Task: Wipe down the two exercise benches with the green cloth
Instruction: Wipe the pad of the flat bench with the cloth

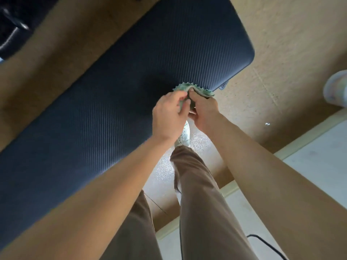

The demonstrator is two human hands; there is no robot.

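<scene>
- Head view: your left hand [169,113] and right hand [204,111] meet, fingers curled, both pinching the cloth [199,91].
- The cloth bunches just past your fingertips, over the bench [131,81] near edge.
- The bench runs lower left to upper right, mostly to your left.

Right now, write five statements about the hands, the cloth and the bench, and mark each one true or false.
1. The left hand and the right hand both hold the green cloth. True.
2. The green cloth lies spread flat in the middle of the bench. False: it is bunched between the hands at the pad's edge.
3. The bench pad is dark and ribbed. True.
4. The hands are gloved. False: both are bare.
5. A black cable lies on the floor at the lower right. True.
</scene>
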